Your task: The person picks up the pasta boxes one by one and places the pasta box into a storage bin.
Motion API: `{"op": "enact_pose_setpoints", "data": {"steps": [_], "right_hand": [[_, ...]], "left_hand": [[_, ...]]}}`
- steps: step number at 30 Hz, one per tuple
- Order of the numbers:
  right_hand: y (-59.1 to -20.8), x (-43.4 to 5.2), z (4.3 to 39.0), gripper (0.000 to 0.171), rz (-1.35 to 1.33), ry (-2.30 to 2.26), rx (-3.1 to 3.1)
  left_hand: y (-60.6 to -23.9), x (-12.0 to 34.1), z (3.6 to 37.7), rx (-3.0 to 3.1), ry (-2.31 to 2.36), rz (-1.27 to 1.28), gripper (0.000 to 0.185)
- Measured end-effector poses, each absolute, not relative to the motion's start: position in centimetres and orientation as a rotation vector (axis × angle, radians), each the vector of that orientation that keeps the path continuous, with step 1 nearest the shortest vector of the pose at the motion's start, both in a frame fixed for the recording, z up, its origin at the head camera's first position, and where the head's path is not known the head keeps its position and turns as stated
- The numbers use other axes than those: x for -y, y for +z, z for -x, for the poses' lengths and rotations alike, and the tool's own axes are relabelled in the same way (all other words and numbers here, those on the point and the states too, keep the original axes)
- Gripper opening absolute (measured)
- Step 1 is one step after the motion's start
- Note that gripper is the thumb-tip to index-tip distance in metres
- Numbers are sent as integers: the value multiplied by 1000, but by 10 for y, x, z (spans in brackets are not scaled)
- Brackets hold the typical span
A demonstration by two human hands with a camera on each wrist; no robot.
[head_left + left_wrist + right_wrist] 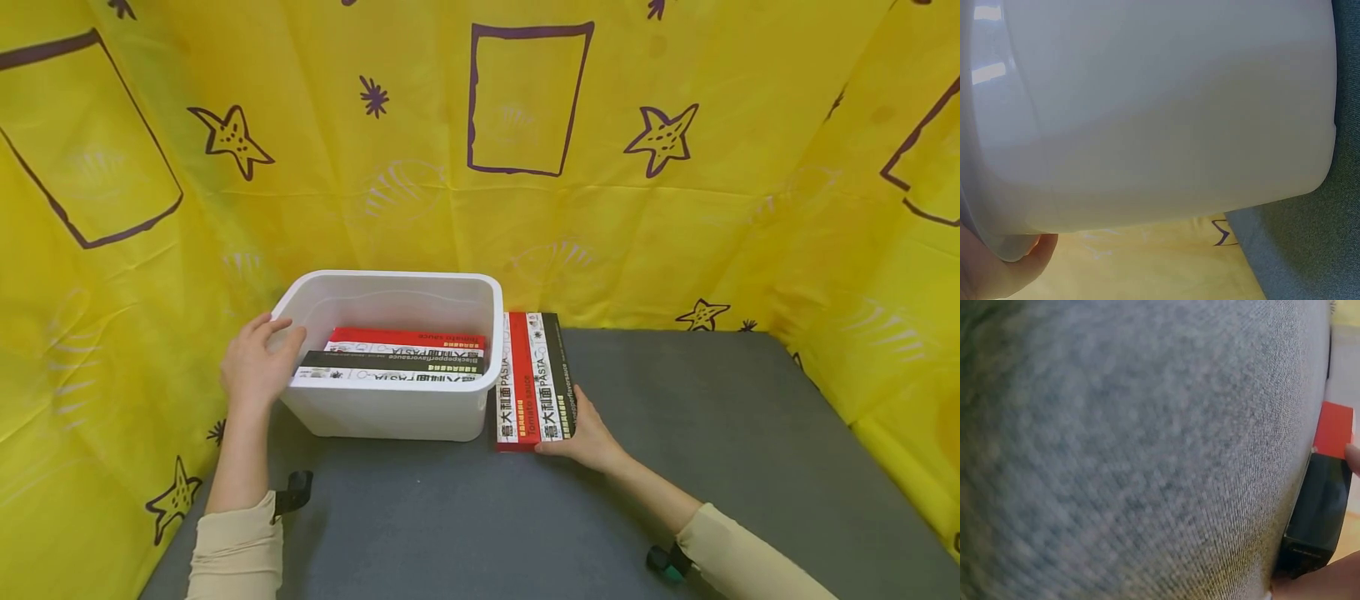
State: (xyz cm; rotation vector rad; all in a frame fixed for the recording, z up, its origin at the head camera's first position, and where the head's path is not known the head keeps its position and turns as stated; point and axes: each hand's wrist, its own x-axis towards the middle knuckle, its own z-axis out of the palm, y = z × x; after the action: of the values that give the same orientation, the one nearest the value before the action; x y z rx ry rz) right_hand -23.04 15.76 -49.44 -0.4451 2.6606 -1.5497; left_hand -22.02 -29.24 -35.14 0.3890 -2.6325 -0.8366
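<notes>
Two pasta boxes (534, 379), one red and one black, stand side by side at the centre of the head view, just right of the white bin (390, 408), with the right hand (588, 437) grasping their near end while the left hand (255, 362) rests relaxed on the bin's left rim. Left wrist view: the bin wall (1160, 112) fills the frame, a fingertip (1010, 269) under its rim at lower left. Right wrist view: grey mat (1135, 450) blurs across, the boxes (1322, 506) at the right edge.
</notes>
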Motion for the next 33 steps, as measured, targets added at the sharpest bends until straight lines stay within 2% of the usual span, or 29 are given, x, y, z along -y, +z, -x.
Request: {"op": "enact_pose_setpoints", "data": {"steps": [7, 17, 33], "right_hand": [[-493, -157, 227, 109, 382, -1506, -2695], [-486, -164, 218, 122, 176, -1414, -2709], [-469, -179, 212, 108, 104, -1772, -2606]], "left_hand": [[-352, 293, 220, 2631, -844, -391, 57], [-352, 291, 220, 2627, -844, -385, 57], [-351, 291, 219, 2618, -848, -386, 58]]}}
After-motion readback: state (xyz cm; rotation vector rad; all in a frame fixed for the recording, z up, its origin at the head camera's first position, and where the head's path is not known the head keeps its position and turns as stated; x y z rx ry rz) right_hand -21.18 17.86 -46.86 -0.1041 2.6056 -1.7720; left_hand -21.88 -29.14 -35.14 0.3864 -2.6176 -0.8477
